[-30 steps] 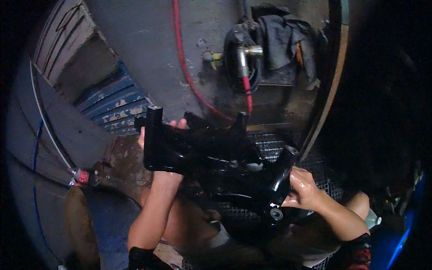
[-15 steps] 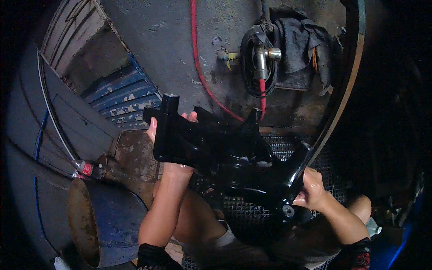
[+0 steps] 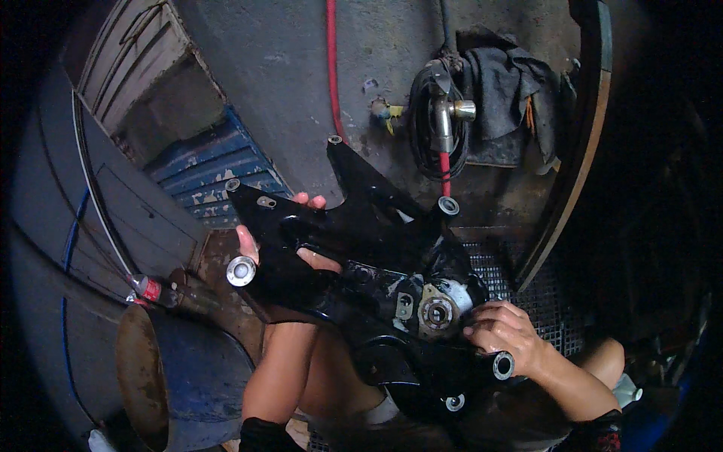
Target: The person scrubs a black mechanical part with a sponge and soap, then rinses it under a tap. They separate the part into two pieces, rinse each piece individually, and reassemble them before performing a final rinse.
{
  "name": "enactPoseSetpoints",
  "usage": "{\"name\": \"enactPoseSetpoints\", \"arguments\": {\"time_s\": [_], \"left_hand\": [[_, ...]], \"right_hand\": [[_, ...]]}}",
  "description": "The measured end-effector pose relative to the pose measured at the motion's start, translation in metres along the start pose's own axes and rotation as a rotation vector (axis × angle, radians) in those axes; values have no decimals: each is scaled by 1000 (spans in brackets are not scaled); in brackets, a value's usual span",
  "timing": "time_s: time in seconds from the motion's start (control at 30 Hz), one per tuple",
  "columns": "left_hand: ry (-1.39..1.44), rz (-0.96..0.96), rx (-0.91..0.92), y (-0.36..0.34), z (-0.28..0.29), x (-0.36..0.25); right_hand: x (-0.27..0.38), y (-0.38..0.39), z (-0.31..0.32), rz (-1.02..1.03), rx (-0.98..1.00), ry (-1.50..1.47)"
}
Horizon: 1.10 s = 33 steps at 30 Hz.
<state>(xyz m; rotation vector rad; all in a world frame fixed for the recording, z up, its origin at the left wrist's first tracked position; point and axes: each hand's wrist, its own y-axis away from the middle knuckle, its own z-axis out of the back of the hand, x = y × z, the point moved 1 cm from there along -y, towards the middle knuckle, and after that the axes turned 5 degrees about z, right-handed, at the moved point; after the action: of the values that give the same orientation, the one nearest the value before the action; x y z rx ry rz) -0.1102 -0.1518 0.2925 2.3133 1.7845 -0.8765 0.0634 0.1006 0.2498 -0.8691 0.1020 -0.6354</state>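
A large glossy black metal frame part (image 3: 361, 248) with several arms, round bushings and a bearing hub fills the middle of the view, held up in front of me. My left hand (image 3: 282, 237) grips its left arm, fingers wrapped over the top edge near a silver bushing. My right hand (image 3: 508, 339) holds the lower right end, fingers next to the hub and a small round bushing. The part is wet and shiny.
A grey wall behind carries a metal tap (image 3: 448, 120) with coiled hose, a red hose (image 3: 331, 68) and a dark rag (image 3: 504, 98). Metal grating (image 3: 553, 301) lies below right. A blue crate (image 3: 203, 177) and a rusty blue drum (image 3: 151, 377) stand at left.
The black part has been turned and tilted up, so its hub and bushings now face me. Both hands kept their hold and the view moved closer.
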Motion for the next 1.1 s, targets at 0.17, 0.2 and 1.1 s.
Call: {"name": "enactPoseSetpoints", "arguments": {"time_s": [0.17,0.2,1.1], "left_hand": [[17,12,15,0,8,4],[8,23,66,0,8,4],[-226,152,-159,-15,25,7]], "right_hand": [[2,6,0,-2,6,45],[2,7,0,12,-1,65],[-29,71,-75,-422,45,4]]}}
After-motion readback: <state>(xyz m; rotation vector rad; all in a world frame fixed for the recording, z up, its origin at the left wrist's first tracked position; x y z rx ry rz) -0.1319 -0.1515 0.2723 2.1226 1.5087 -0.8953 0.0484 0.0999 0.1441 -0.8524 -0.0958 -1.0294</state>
